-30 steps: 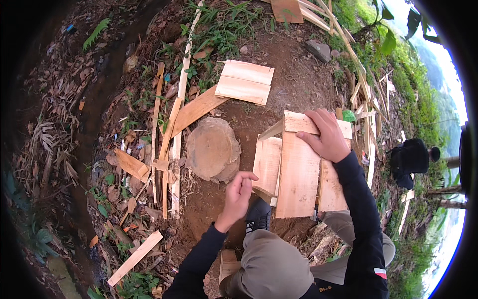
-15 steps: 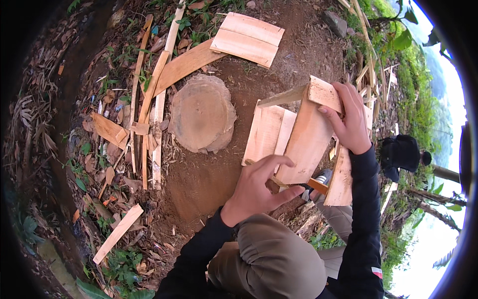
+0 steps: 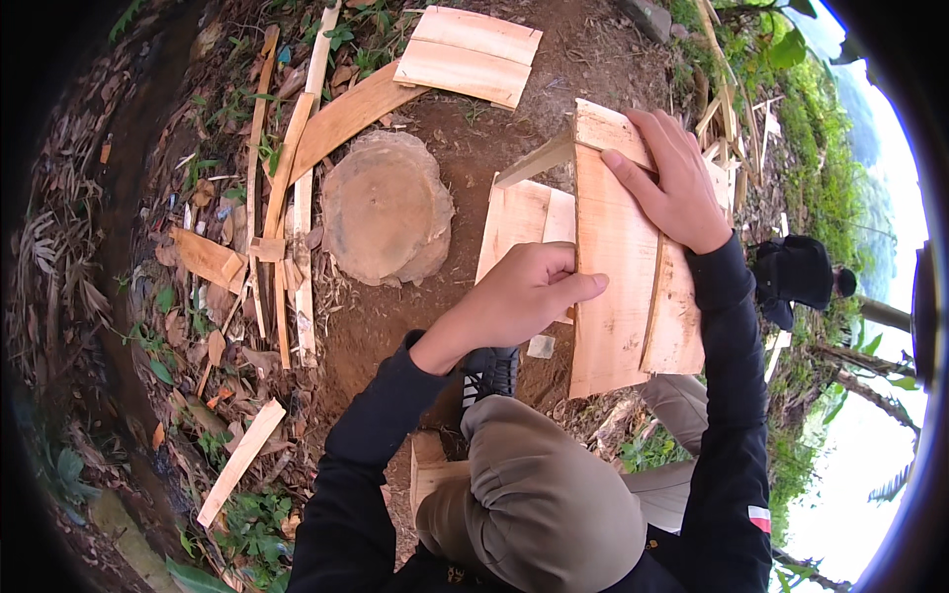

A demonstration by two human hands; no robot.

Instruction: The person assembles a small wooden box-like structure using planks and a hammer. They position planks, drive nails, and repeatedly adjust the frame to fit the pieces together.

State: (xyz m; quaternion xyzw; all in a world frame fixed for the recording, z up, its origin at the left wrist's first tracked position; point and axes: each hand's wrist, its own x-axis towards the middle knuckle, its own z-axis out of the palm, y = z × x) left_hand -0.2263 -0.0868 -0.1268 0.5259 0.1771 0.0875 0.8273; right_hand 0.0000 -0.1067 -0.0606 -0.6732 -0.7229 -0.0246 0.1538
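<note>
A partly joined box of pale wooden boards (image 3: 618, 326) is held up in front of me on the right, its broad face turned toward me. My left hand (image 3: 522, 295) grips its left edge, thumb pressed on the face and the other fingers curled behind, hidden. Over the upper right part lies my right hand (image 3: 682, 183), thumb on the face and fingers around the far edge. A narrow slat (image 3: 542, 160) juts out from the box's far left corner. Behind and left of it, a panel of pale boards (image 3: 512, 219) is partly covered.
A round tree stump (image 3: 388, 208) stands on the dirt left of the box. Beyond it lies a two-board panel (image 3: 470, 54) near a long plank (image 3: 351, 124). Thin strips and offcuts (image 3: 242, 460) are strewn at left. A person in dark clothes (image 3: 796, 272) is at far right.
The box has turned so its broad face shows more squarely. My left hand has gone from spread fingers at the near end to a grip on the left edge. My right hand stays on it.
</note>
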